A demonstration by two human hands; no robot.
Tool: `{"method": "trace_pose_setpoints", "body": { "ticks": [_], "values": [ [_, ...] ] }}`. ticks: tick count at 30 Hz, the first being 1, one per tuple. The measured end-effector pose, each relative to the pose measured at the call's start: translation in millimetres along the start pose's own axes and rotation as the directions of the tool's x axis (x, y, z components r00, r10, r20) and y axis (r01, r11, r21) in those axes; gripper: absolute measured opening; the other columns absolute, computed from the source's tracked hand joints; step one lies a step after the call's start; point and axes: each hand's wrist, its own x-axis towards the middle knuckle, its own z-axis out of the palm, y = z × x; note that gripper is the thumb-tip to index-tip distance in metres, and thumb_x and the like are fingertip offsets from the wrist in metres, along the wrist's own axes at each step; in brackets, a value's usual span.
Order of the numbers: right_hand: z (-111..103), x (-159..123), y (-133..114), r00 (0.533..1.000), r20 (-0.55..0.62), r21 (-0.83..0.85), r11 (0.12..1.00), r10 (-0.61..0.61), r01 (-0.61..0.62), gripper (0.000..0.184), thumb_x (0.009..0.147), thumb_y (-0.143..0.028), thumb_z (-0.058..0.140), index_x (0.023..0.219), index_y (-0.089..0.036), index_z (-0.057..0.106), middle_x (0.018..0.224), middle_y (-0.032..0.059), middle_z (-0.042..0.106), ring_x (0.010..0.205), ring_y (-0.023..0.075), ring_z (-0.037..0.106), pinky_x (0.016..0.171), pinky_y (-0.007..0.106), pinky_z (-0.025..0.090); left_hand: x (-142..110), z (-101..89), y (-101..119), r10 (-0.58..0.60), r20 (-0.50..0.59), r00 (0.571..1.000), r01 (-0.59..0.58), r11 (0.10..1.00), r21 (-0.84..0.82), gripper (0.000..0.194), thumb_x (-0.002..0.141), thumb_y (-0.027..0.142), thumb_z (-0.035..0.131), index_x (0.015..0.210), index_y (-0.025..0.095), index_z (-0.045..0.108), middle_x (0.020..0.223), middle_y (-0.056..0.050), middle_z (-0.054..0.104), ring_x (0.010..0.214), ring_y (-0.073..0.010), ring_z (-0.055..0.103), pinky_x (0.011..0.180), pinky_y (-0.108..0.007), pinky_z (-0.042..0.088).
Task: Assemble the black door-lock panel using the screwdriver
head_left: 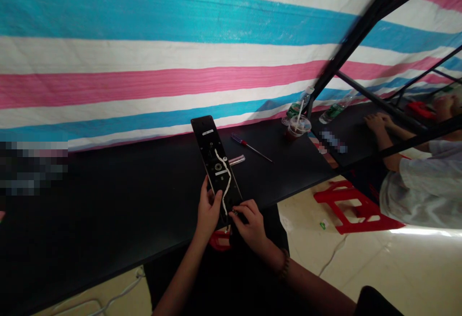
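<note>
Three colours, blue, white and pink, stripe the tarpaulin (180, 51) that fills the upper view, and a long black worktop (108, 200) runs along its foot. Down to the right of the worktop's main landmark, an electronic door-lock panel (212, 150), lies a tiled floor (407, 272) with a red plastic stool (357, 207) on it. Well to the panel's right, a co-worker's hands (375, 122) rest on the worktop, above a white sleeve (422, 186).

The panel shows its back, and its long axis points away from the person toward the tarpaulin, leaning slightly. (Whether its near end rests on the worktop's edge or is held clear, I cannot tell.) Both hands are at that near end. The left hand (208, 210) wraps the panel's long edge, closed around it, while the right hand (250, 224) sits nearer the very end, its fingertips pinched narrowly at the corner on something too small to make out. A white cable (224, 181) snakes down the panel toward them.

Right of the panel stand a plastic cup with a straw (298, 128) and two plastic bottles (298, 109). Closer to it lie a red-handled screwdriver (245, 145) and, just beside it, a short shiny bar (236, 160). A beaded bracelet (284, 265) circles the right wrist.
</note>
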Motion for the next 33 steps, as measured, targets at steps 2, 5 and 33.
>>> {"method": "trace_pose_setpoints", "body": {
  "ticks": [2,5,33],
  "values": [
    [-3,0,1,1.0,0.014,-0.01,1.0,-0.014,0.014,0.007,0.09,-0.019,0.07,0.096,-0.022,0.071,0.088,0.0057,0.066,0.082,0.02,0.063,0.071,0.032,0.055,0,-0.1,-1,-0.001,-0.003,1.0,0.001,1.0,-0.002,0.077,0.09,0.046,0.063,0.157,0.025,0.029,0.125,-0.011,0.069,0.112,-0.0264,0.069,0.099,-0.043,0.054],
    [-6,1,2,0.999,0.043,-0.02,1.0,-0.023,0.024,0.018,0.09,-0.018,0.068,0.108,-0.023,0.071,0.094,0.0069,0.067,0.086,0.0206,0.063,0.074,0.033,0.056,0,0.1,-1,-0.008,-0.004,1.0,0.008,1.0,-0.011,0.079,0.09,0.048,0.064,0.157,0.025,0.029,0.124,-0.012,0.069,0.109,-0.027,0.071,0.094,-0.042,0.057],
    [9,1,7,0.994,-0.036,0.003,0.995,-0.102,0.102,0.01,0.095,-0.021,0.066,0.102,-0.022,0.073,0.085,0.0059,0.067,0.079,0.0198,0.062,0.069,0.033,0.055,2,2.5,-6,0.103,-0.023,0.994,-0.1,0.989,0.111,0.073,0.094,0.042,0.057,0.157,0.019,0.028,0.131,-0.014,0.067,0.12,-0.0258,0.067,0.104,-0.042,0.051]
  ]
}}
